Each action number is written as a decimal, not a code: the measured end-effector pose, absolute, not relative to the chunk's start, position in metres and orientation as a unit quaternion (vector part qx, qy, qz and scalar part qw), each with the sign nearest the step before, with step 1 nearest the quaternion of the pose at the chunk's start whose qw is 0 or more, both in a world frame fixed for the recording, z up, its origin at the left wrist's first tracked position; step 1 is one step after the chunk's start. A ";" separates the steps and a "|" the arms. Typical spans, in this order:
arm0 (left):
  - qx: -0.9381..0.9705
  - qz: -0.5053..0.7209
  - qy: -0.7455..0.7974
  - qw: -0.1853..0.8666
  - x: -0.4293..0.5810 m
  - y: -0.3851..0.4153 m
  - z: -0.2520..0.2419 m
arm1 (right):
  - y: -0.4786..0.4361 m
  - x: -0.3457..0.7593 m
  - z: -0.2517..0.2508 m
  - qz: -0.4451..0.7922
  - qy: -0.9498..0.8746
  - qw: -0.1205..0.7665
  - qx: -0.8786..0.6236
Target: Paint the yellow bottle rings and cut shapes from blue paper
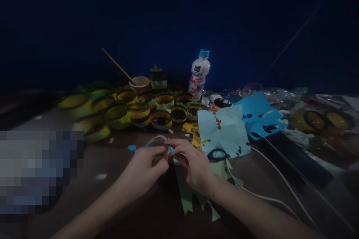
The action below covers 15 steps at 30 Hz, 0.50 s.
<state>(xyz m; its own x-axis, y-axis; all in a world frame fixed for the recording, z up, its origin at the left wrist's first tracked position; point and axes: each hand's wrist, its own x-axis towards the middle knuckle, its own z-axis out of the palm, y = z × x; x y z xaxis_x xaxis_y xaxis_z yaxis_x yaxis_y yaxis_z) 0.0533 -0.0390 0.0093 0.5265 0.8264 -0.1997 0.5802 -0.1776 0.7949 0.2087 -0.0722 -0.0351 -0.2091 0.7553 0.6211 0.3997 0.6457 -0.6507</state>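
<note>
My left hand (151, 164) and my right hand (193, 162) meet over the middle of the table. Between their closed fingers is a clear, pale-rimmed round piece (157, 139) with a bit of blue on it; the fingers hide much of it, and its kind is unclear. Left of it lies a small blue paper disc (131, 148). Cut green paper (185, 190) spreads under my right hand and wrist. Black-handled scissors (217, 154) lie just right of that hand, next to a pale blue paper sheet (224, 129) with holes cut in it.
Several yellow-and-black rings (138, 114) crowd the back left. Behind them stand a paper cup (140, 81) with a stick and a blue-capped bottle (197, 78). A brighter blue cut sheet (260, 115) lies right, near a white cable (280, 168) and clear plastic wrappings (280, 95).
</note>
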 end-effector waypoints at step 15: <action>0.792 -0.063 0.530 0.298 0.002 -0.008 0.058 | -0.068 0.206 -0.037 0.244 -0.676 0.555 -0.420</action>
